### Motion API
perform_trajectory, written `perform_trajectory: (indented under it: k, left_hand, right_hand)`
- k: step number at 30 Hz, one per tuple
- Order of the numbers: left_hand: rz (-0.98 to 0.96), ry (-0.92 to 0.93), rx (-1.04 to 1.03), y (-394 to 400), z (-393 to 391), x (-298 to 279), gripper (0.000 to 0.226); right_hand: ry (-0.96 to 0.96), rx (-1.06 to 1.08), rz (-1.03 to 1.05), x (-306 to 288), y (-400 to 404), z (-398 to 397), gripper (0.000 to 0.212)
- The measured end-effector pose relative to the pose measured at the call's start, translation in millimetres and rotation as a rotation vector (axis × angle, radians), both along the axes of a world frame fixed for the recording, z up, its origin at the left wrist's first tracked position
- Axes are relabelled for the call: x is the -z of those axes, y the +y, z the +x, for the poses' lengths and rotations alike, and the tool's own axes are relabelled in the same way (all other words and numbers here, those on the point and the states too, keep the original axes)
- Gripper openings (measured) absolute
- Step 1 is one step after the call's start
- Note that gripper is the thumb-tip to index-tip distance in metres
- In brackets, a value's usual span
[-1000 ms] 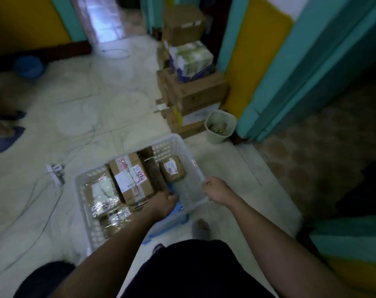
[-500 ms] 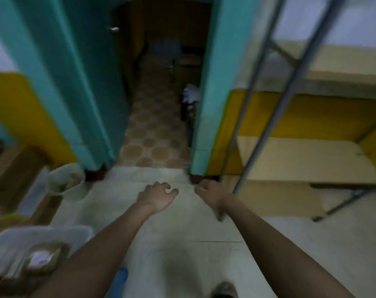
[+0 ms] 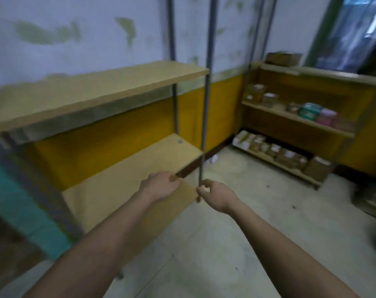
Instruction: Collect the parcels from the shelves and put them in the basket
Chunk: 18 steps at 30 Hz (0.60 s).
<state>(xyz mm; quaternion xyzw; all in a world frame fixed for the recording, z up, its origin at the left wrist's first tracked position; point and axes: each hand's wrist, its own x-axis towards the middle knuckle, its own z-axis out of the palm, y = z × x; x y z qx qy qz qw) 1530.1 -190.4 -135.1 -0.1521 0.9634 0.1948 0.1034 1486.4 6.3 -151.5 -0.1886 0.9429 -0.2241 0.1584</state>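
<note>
Two bare forearms reached forward, the left hand [image 3: 159, 187] and right hand [image 3: 215, 195] held close together with loosely curled fingers and holding nothing, in front of a metal-framed shelf unit [image 3: 126, 82] with pale wooden boards. Across the pale floor [image 3: 236, 233], a second set of shelves [image 3: 294, 120] stood against the yellow-and-white wall [image 3: 223, 97], its lower tiers lined with blurred parcels [image 3: 275, 151] and coloured packets [image 3: 318, 114].
</note>
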Motion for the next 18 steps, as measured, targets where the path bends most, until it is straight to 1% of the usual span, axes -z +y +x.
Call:
perform_trajectory:
  k: [4, 7, 11, 15, 18]
  left_hand:
    - [-0.008, -0.008, 0.128, 75.3, -82.7, -13.4, 0.056]
    - [-0.053, -0.004, 0.192, 115.7, -144.9, -21.7, 0.062]
    - [-0.107, -0.001, 0.267, 156.9, -234.7, -29.8, 0.066]
    - [-0.129, 0.067, 0.363, 184.5, -334.5, -31.6, 0.067]
    - [-0.093, 0.098, 0.435, 201.3, -414.0, -31.8, 0.064]
  right_hand:
    - [0.006, 0.129, 0.006, -13.1, 86.0, -70.4, 0.057]
    - [0.021, 0.222, -0.004, -21.6, 129.4, -123.6, 0.058]
    - [0.029, 0.292, 0.003, -25.3, 167.3, -193.8, 0.057]
    - [0.024, 0.347, 0.031, -21.6, 193.8, -278.2, 0.058]
    - [0.011, 0.417, 0.009, -17.7, 212.8, -345.9, 0.059]
